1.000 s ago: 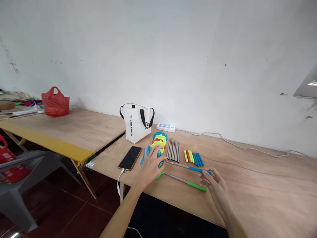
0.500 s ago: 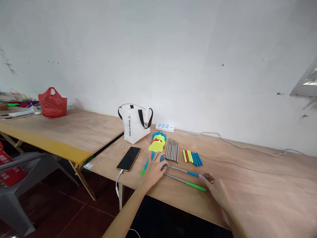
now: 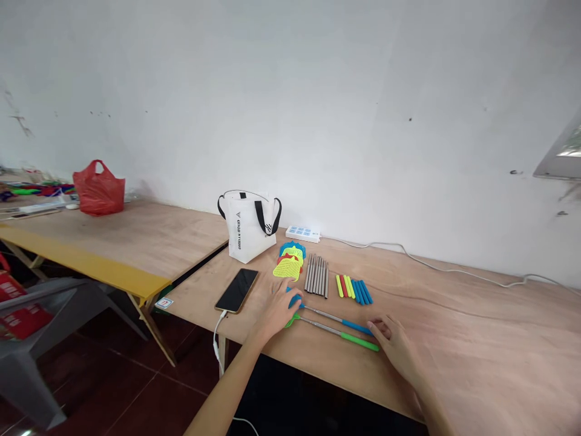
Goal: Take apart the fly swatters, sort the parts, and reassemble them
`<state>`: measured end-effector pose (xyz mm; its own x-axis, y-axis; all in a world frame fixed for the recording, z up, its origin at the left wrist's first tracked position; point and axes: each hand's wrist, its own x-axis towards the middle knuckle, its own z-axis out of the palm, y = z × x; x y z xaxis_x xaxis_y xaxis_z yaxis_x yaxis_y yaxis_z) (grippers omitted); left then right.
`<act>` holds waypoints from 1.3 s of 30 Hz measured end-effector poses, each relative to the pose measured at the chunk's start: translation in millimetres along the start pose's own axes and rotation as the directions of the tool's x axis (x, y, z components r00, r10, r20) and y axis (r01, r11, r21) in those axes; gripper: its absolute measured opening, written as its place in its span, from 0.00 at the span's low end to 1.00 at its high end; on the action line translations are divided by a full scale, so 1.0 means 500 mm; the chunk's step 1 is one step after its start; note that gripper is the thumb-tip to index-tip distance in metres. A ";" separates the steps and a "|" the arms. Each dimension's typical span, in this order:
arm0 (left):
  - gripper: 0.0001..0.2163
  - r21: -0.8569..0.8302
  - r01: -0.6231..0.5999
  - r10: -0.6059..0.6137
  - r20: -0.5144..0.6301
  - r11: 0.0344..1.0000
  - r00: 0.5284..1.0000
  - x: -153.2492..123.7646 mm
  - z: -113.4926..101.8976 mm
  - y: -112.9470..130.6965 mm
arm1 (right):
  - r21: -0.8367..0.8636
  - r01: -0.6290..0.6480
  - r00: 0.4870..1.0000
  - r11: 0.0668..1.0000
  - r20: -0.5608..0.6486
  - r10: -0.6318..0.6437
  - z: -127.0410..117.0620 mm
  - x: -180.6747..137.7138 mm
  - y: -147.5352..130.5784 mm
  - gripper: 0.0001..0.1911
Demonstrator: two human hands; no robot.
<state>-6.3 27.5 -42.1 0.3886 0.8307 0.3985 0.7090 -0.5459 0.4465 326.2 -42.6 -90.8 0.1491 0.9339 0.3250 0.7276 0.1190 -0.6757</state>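
The left hand lay flat, fingers spread, over the mesh heads of two swatters, pinching nothing. The right hand rested open at their handle ends, fingertips touching the blue-handled swatter and the green-handled swatter, which lay side by side between both hands near the front edge of the plywood bench. Beyond them lay a phone, coloured mesh heads, metal rods and coloured grips. A white tote bag stood before the white wall.

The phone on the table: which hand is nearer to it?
Left. The left hand lies just right of the phone; the right hand rests farther right, by the rods' handles.
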 end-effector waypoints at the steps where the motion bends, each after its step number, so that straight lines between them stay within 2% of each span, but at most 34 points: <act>1: 0.08 -0.023 0.011 -0.011 -0.008 1.000 1.000 0.001 -0.003 -0.011 | -0.006 0.005 1.000 1.000 0.000 -0.005 0.000 0.001 0.004 0.19; 5: 0.10 -0.085 0.009 -0.013 -0.044 0.996 0.999 0.003 0.000 -0.060 | -0.041 0.032 0.999 0.999 -0.016 -0.032 0.002 0.000 0.013 0.19; 9: 0.10 -0.069 0.038 -0.039 -0.020 0.997 0.999 0.002 0.014 -0.085 | -0.057 0.067 0.998 0.996 -0.011 -0.068 0.003 -0.003 0.014 0.19; 22: 0.11 -0.054 0.035 -0.035 -0.005 0.998 0.999 -0.002 0.016 -0.081 | -0.195 0.176 0.984 0.965 0.033 -0.173 0.013 -0.012 0.000 0.20; 39: 0.11 -0.007 0.029 -0.029 0.003 1.000 1.000 0.000 0.018 -0.084 | -0.219 0.189 0.982 0.957 0.026 -0.187 0.012 -0.012 -0.004 0.20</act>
<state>-30.6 51.3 -68.2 0.3695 0.8466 0.3830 0.7159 -0.5222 0.4635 319.5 -46.6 -95.5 -0.0076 0.9036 0.4283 0.8712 0.2162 -0.4407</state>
